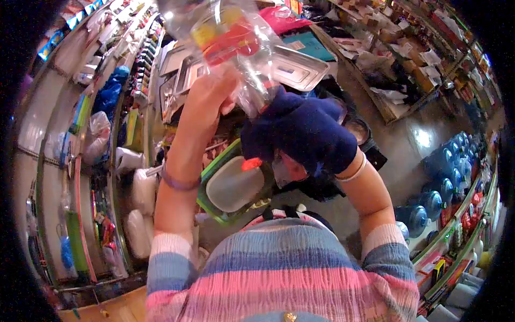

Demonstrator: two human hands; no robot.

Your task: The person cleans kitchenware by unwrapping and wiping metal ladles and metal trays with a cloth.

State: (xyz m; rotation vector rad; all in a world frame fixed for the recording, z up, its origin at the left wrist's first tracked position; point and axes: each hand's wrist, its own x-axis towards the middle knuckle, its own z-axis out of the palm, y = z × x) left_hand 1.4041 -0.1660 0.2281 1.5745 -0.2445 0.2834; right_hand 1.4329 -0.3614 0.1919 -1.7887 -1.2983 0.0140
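Observation:
My left hand (217, 88) is closed on a clear plastic bag (257, 64) with red and yellow things inside, held up at the top centre. A dark blue cloth (300, 126) covers my right hand (348, 158), leaving only the wrist bare, so its fingers are hidden. The cloth touches the lower end of the bag. An orange-red tip (251, 164) sticks out beneath the cloth. Below my hands lies a green-rimmed tray (203, 197) with a whitish translucent container (236, 185) in it.
Metal trays (300, 68) lie beyond my hands, near a teal flat item (308, 45) and a pink-red bag (281, 20). Packed shelves (115, 177) stand on the left. Blue water bottles (413, 217) line the floor at the right, beside more shelving.

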